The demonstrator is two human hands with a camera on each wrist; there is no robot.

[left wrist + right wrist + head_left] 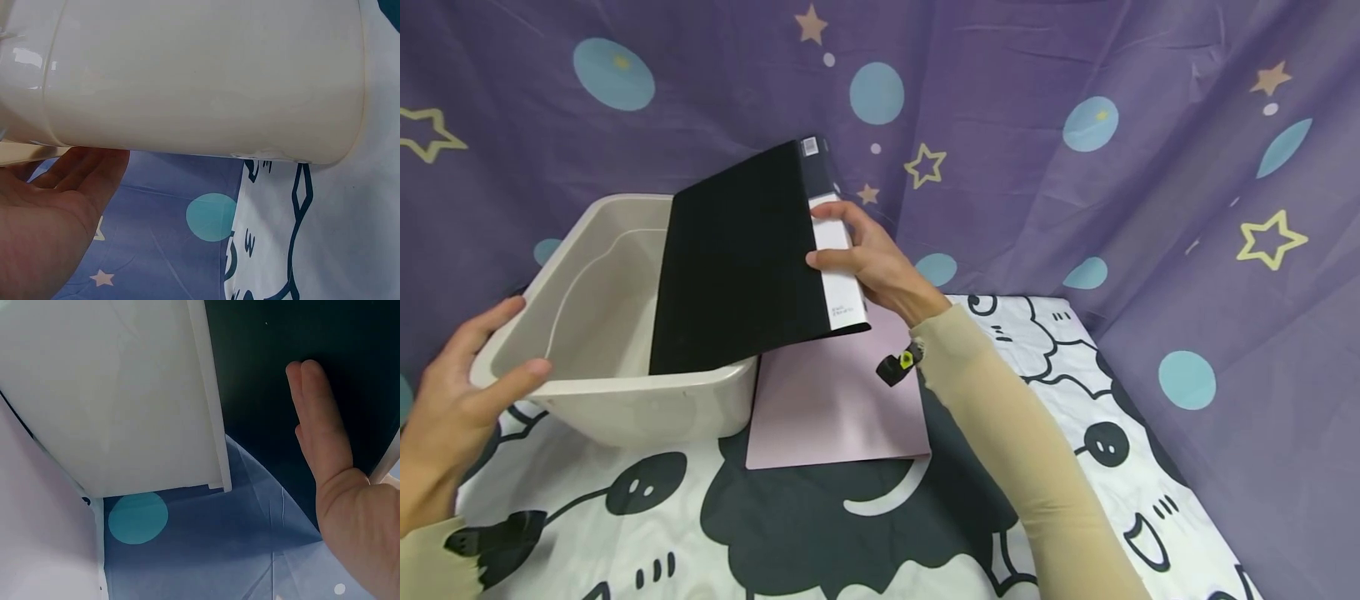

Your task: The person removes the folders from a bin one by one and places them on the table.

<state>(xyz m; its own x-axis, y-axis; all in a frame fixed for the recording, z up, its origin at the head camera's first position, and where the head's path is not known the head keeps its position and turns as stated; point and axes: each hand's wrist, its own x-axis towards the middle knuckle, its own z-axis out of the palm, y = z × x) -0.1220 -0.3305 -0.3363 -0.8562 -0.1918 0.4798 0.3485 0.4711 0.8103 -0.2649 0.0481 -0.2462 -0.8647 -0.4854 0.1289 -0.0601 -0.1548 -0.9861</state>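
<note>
A black binder with a white spine label is tilted over the right side of a white plastic bin, its lower part inside the bin. My right hand grips it at the spine, thumb on the near cover; in the right wrist view the fingers lie along the other cover. At the bin's front left corner my left hand holds the rim. The left wrist view shows those fingers against the outside, just under the rim. Part of the bin's inside is hidden behind the binder.
A pale pink folder lies flat to the right of the bin, partly under the raised binder and right arm. Beneath everything is a black and white cartoon cloth. A purple patterned curtain hangs close behind and along the right.
</note>
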